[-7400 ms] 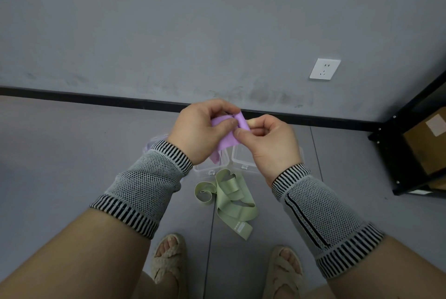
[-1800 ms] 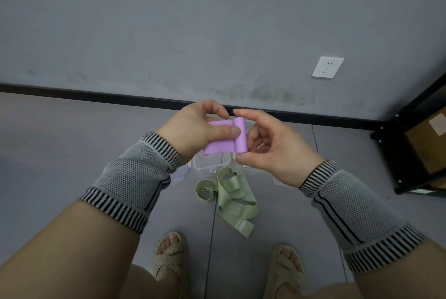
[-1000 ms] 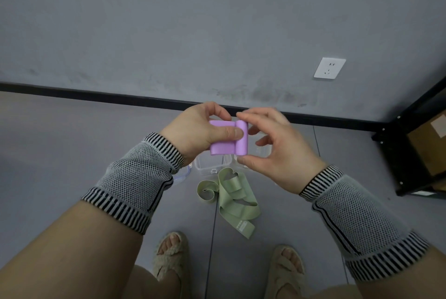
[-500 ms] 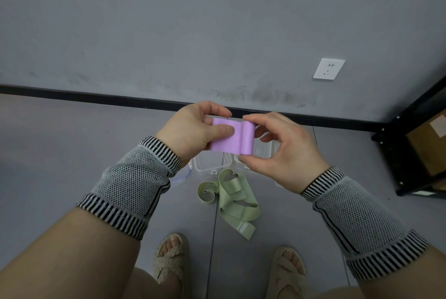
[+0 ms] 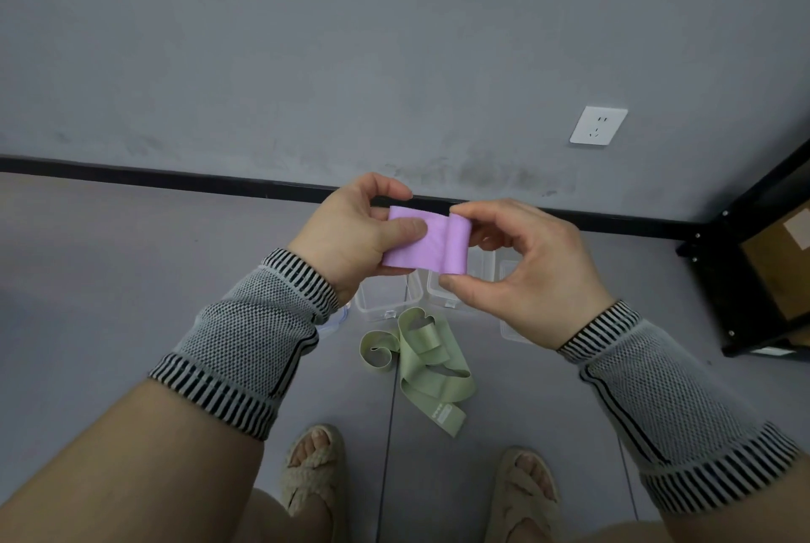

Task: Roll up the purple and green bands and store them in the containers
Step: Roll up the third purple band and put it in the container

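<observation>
Head view, our only one, we read outward from the purple band (image 5: 424,242), which we held in mid-air above the floor (image 5: 109,279); our left hand (image 5: 350,235) pinched its flat, unrolled tail, thumb pressed on the near face and fingers curled behind, presumably to keep the strip taut; our right hand (image 5: 521,270) grasped the rolled end at the band's right edge, forefinger over the top of the roll and thumb under its lower end, a grip that suited turning the roll toward the left hand; we judged the rolling well along, with only a short flat stretch left.

Below the purple band, and partly hidden by both hands, stood the clear containers (image 5: 385,301) on the floor, open-topped as far as we could tell, placed close so a finished roll could drop straight in; whether lids lay beside them we could not tell; nearer to us than the containers lay the green band (image 5: 423,367), loose and looped on the floor, untouched and not yet rolled; nearer still were our two sandalled feet (image 5: 313,468).

Beyond the band rose the grey wall (image 5: 394,38) with a white socket (image 5: 598,125) up to the right; a black shelf frame (image 5: 745,279) stood at the far right.
</observation>
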The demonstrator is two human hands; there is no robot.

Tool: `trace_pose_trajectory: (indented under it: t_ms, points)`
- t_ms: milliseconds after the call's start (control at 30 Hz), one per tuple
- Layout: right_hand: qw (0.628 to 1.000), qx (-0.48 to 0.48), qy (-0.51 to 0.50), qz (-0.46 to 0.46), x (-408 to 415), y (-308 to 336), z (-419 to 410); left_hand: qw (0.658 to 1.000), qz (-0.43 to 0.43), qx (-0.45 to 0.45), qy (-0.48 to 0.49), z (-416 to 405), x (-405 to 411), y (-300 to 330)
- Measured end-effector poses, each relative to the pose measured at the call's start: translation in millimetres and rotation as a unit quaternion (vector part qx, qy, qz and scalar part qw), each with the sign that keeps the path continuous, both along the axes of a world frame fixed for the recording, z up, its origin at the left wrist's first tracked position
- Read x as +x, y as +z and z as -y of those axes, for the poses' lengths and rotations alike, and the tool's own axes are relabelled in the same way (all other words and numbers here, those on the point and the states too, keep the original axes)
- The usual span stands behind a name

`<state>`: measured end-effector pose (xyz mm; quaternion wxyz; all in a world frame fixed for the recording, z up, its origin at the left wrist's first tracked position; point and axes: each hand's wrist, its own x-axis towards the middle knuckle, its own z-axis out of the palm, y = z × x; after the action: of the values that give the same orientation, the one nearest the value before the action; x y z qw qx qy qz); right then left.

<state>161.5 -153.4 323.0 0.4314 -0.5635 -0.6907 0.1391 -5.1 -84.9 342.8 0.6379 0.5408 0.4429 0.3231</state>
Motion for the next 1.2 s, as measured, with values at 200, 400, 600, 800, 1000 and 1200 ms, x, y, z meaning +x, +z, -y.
trace_pose_trajectory:
  t_ms: [200,400,600,800,1000,1200]
  points:
    - [0.998,-0.051,0.006,0.032,1,-8,-6,1.0,-0.019,0.021,0.005,2,3,-3]
    - [0.997,-0.019,-0.026,0.072,-1,-13,-6,0.991,-0.069,0.113,0.028,8,10,-8]
    - [0.996,-0.013,-0.042,0.077,-3,-13,-6,0.988,-0.084,0.127,0.041,14,19,-10]
    - [0.999,-0.04,-0.019,-0.004,-4,-9,-4,0.998,0.053,-0.027,0.015,10,15,-3]
    - [0.999,-0.018,-0.036,0.002,-3,-9,-4,0.998,0.053,-0.007,0.016,11,14,-6]
    - [0.999,-0.018,-0.026,-0.021,-2,-5,-3,0.998,0.052,-0.029,0.035,7,13,-8]
